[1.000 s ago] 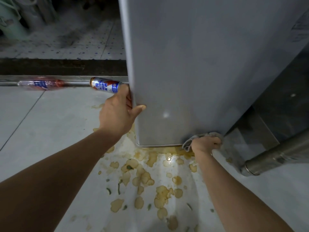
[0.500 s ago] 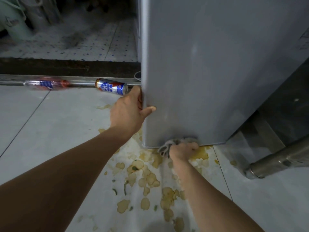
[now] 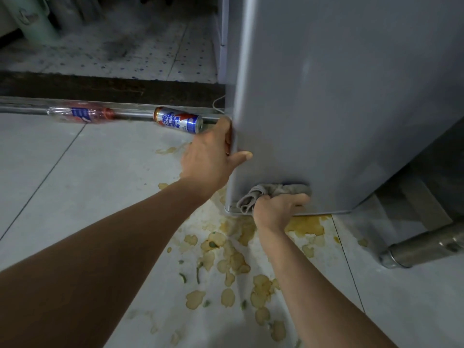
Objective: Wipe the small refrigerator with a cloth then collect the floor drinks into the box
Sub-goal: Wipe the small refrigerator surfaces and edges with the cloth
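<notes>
The right hand (image 3: 277, 209) clutches the cloth (image 3: 273, 194) against the refrigerator (image 3: 339, 109) bottom; the left hand (image 3: 213, 156) grips its left corner; the cloth may drag through the near spill (image 3: 305, 226) and smear the panel.

Both arms are bare from the fingertips back to where they leave the view; no sleeve or cuff shows anywhere along them. The left hand (image 3: 211, 156) wears no glove, and neither wrist carries a watch, band or bracelet. The right hand (image 3: 276, 209) is likewise ungloved. No ring can be made out on the fingers that show. The left forearm enters from about 8 o'clock, broad and close to the camera; the right, from about 5 o'clock, looks slimmer.
</notes>
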`<state>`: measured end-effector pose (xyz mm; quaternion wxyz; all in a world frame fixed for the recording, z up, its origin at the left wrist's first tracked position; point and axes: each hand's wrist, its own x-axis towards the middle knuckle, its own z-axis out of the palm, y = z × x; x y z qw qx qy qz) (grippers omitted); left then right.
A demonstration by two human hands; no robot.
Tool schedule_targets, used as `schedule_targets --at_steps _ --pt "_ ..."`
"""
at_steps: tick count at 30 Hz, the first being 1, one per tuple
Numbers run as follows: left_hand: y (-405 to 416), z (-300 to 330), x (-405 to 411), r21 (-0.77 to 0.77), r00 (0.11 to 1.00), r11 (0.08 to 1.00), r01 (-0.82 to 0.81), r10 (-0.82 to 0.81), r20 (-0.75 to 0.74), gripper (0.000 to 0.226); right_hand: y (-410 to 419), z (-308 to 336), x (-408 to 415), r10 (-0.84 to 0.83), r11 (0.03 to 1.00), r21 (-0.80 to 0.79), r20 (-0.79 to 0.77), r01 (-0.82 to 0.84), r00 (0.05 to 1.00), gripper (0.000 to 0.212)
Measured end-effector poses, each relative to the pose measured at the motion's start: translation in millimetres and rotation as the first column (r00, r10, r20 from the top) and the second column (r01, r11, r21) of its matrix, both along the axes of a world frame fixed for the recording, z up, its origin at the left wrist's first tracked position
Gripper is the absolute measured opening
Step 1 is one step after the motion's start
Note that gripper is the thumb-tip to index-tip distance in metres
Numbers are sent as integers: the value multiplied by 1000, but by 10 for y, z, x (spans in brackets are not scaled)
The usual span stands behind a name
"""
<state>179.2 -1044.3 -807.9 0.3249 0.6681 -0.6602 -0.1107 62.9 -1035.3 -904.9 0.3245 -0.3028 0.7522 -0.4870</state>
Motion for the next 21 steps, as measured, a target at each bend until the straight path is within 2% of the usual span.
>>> schedule_targets --at_steps 2,4,7,9,11,14,16,21 --pt "5 4 -5 7 1000 1000 -5 5 3 47 63 -66 86 12 999 49 3 -13 1000 57" --pt "28 19 -20 22 1000 1000 -6 6 -20 46 78 -77 131 36 980 194 28 -41 999 62" --pt "56 50 16 51 996 999 17 -13 -86 38 47 23 123 1 948 316 139 -45 990 65" --pt "68 75 66 70 990 996 59 -49 -135 30 60 119 146 28 971 231 134 -58 991 61" --pt "74 99 113 72 983 993 95 -83 -163 21 56 216 239 68 995 66 97 -75 993 56" --pt "82 108 173 77 971 989 127 -108 -213 11 9 320 428 6 999 -54 137 2 990 57" --pt "83 99 207 87 963 983 160 -136 -234 11 6 238 505 -8 999 -34 98 11 995 59" --pt "176 20 347 132 966 979 155 -122 -227 22 57 -224 537 29 970 237 92 -50 995 67"
